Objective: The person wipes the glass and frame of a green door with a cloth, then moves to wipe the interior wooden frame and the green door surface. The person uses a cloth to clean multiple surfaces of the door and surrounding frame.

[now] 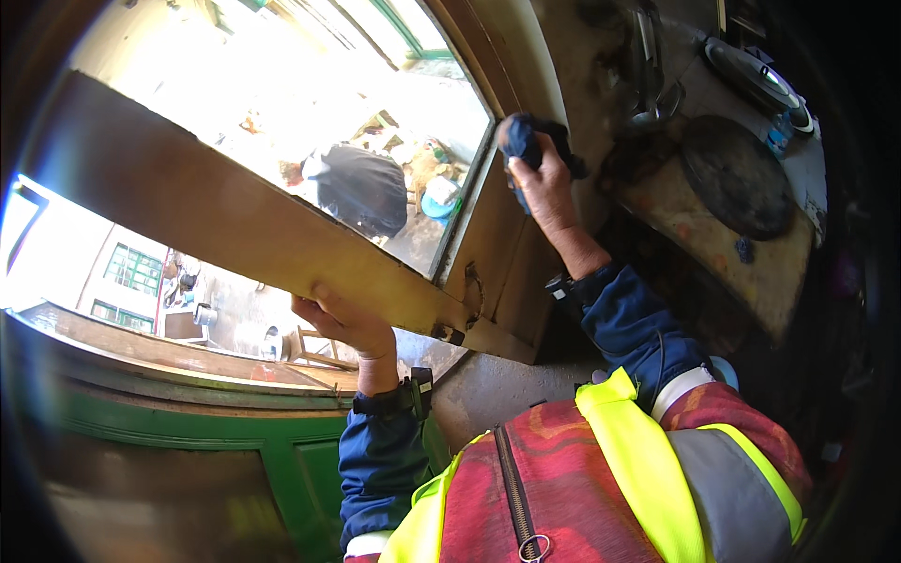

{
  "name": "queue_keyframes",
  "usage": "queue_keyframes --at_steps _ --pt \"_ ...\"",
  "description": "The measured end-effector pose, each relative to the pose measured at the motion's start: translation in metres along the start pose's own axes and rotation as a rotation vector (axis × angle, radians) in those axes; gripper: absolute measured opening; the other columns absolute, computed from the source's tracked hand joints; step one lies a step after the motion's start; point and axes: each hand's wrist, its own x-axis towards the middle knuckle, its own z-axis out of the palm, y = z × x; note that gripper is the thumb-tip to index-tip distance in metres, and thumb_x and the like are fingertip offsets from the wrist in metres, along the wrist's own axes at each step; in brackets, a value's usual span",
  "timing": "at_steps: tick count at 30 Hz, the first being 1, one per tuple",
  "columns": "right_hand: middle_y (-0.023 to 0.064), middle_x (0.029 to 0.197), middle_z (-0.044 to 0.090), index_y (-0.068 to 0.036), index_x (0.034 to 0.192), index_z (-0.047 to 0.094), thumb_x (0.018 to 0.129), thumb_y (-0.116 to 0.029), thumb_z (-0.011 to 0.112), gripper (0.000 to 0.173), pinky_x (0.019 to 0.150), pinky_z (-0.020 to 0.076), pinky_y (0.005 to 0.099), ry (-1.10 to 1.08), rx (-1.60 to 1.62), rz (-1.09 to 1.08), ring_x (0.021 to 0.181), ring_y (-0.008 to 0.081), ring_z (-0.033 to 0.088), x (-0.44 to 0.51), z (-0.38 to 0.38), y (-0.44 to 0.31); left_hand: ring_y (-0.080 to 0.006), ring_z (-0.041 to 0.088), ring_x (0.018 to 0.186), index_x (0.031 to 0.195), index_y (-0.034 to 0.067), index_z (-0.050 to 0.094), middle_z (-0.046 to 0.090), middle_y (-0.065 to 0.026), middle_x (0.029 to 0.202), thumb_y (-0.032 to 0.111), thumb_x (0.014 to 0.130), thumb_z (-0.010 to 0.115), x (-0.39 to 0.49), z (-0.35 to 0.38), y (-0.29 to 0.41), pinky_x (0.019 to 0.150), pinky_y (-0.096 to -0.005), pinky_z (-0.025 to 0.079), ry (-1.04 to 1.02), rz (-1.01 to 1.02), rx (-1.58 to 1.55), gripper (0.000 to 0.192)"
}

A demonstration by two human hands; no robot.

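Note:
A wooden door or window leaf (246,218) with a glass pane (232,84) stands tilted across the view in front of me. My left hand (352,327) grips the lower edge of its wide wooden frame, thumb on the near face and fingers partly hidden behind. On the right, my right hand (549,183) holds a bunched dark blue cloth (522,141) against the frame's side strip, just beyond the pane. The cloth's edges look slightly blurred. Near the bottom corner of the leaf, the wood around a dark, curved fitting (475,292) is worn.
Right of me, a worn table (767,281) carries a round dark lid or pan (735,176), a plastic bottle (780,134) and a grey-white appliance (757,81). A green panelled door (281,443) stands lower left. Outside are a wooden stool (303,345) and a metal pot (204,314).

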Motion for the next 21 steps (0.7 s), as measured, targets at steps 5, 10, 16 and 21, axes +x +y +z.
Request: queue_keyframes --at_steps 5,10,16,21 --pt "0.0097 0.102 0.055 -0.004 0.122 0.05 0.084 -0.008 0.063 0.041 0.082 0.0482 0.0345 -0.286 -0.039 -0.289 0.091 0.0219 0.058 -0.028 0.06 -0.078 -0.0177 0.053 0.09 0.122 -0.003 0.039 0.052 -0.0108 0.105 0.034 0.098 0.051 -0.011 0.007 0.019 0.08 -0.031 0.045 0.002 -0.001 0.122 0.046" --pt "0.0142 0.105 0.052 -0.003 0.124 0.046 0.076 0.0 0.063 0.051 0.077 0.0497 0.0374 -0.167 -0.218 -0.516 0.084 0.0244 0.057 -0.062 0.074 -0.065 -0.0123 0.048 0.089 0.123 -0.002 0.039 0.05 -0.0059 0.103 0.026 0.097 0.055 -0.043 0.018 0.036 0.076 -0.0272 0.042 -0.054 -0.004 0.045 0.042" --pt "0.0118 0.099 0.056 -0.002 0.127 0.044 0.08 0.0 0.059 0.049 0.067 0.0514 0.0331 -0.297 -0.046 0.034 0.069 0.0191 0.059 -0.093 0.027 -0.027 -0.0259 0.053 0.088 0.124 0.001 0.039 0.053 -0.0143 0.1 0.016 0.085 0.068 -0.064 0.035 0.052 0.078 -0.0374 0.045 -0.101 0.132 0.097 0.051" --pt "0.0115 0.1 0.056 -0.002 0.127 0.044 0.08 0.0 0.058 0.049 0.069 0.051 0.0331 -0.335 -0.19 -0.016 0.072 0.019 0.058 -0.11 -0.014 -0.038 -0.0398 0.054 0.101 0.128 0.002 0.04 0.053 -0.0217 0.115 0.001 0.064 0.073 -0.093 0.051 0.072 0.087 -0.0469 0.045 -0.248 0.256 0.052 0.072"
